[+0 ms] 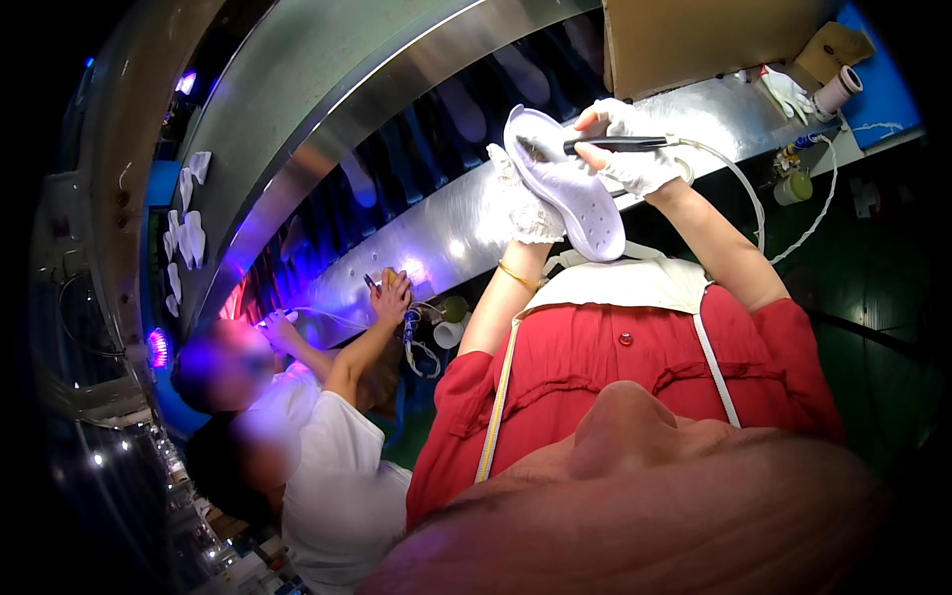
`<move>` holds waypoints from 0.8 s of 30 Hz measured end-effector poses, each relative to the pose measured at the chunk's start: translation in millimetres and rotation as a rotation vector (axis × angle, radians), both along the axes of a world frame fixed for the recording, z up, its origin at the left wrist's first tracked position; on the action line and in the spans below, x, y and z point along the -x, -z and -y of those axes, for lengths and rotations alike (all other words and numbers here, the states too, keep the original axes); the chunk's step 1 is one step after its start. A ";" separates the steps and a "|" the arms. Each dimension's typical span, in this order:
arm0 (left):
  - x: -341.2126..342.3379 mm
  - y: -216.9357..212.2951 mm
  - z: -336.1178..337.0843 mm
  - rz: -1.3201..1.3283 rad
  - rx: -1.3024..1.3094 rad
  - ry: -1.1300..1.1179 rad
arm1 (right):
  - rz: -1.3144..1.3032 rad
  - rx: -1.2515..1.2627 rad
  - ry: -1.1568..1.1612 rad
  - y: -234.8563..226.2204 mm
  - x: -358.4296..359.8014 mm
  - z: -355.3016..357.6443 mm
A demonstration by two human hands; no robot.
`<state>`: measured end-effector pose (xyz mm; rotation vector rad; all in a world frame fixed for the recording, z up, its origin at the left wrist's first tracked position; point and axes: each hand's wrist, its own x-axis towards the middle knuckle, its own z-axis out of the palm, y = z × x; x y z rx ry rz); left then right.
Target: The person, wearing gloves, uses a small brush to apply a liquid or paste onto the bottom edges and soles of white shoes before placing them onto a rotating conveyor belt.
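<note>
A: Location of the workpiece?
B: Upper centre of the frame. A pale lavender shoe piece is held up in front of the metal worktop, set aslant, with its row of small holes toward the lower right end.

A: State of the left hand?
B: The left hand, in a white glove with a ruffled cuff, is curled about the left edge of the piece and has hold of it. Some of its fingers are hidden behind the piece. A yellow bracelet sits on that wrist.

A: And the right?
B: The right hand, in a white glove with bare fingertips, is closed around a black-handled brush. The dark tip lies over the upper part of the piece; whether it touches cannot be told. A white hose runs from the rear of the handle.

A: Surroundings?
B: Upper right of the frame: a white glove, a pale roll and an open cardboard box. Below them, a small bottle holds yellowish contents. Left of the frame: several white shoe parts on the machine's side. Lower left: a co-worker's hand is near the worktop's edge, gripping a dark-tipped tool.
</note>
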<state>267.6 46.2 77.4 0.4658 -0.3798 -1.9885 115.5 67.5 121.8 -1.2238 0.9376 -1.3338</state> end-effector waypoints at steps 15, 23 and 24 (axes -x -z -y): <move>-5.5 -25.7 5.6 0.147 0.038 0.094 | -0.407 0.476 -0.032 10.6 6.2 -35.3; -6.6 7.9 -28.5 0.306 0.119 0.049 | -0.251 0.086 -0.143 33.8 20.0 -34.8; -7.3 5.9 -25.7 0.233 0.089 0.034 | -0.248 0.186 -0.107 33.7 13.6 -33.7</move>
